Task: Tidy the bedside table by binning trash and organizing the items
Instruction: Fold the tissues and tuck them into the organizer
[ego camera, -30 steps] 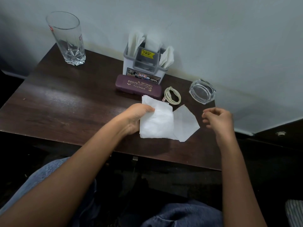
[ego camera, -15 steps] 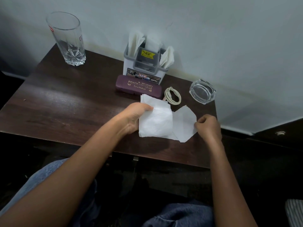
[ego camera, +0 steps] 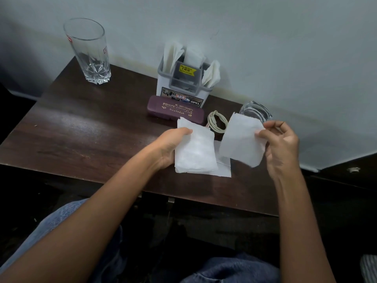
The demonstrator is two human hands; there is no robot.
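Grip on loose tissues, head view. The right hand (ego camera: pixel 279 144) pinches one edge of a single tissue (ego camera: pixel 240 139) between thumb and forefinger, the other fingers curled behind. The sheet hangs clear of the table (ego camera: pixel 81 135), raised, it seems, so that it can be carried across to the other hand or to a bin. Its long axis runs on a slant from upper left to lower right, and its upper left corner points at the coiled cable (ego camera: pixel 217 122), just short of the glass ashtray (ego camera: pixel 255 112), which it partly hides. The left hand (ego camera: pixel 171 146) grasps a folded stack (ego camera: pixel 193 154) by its left edge, thumb on top. This hold probably serves to keep the gathered sheets together as a collecting pile. The stack's long axis runs from the near edge of the table toward the wall, with its far corner pointing at the maroon spectacle case (ego camera: pixel 175 111). Beneath and between the two lies a flat sheet (ego camera: pixel 223 169), not yet picked up. Behind the case stands a white caddy (ego camera: pixel 181 92) holding more tissues upright. A tall glass (ego camera: pixel 89 52) stands well apart at the far left corner.
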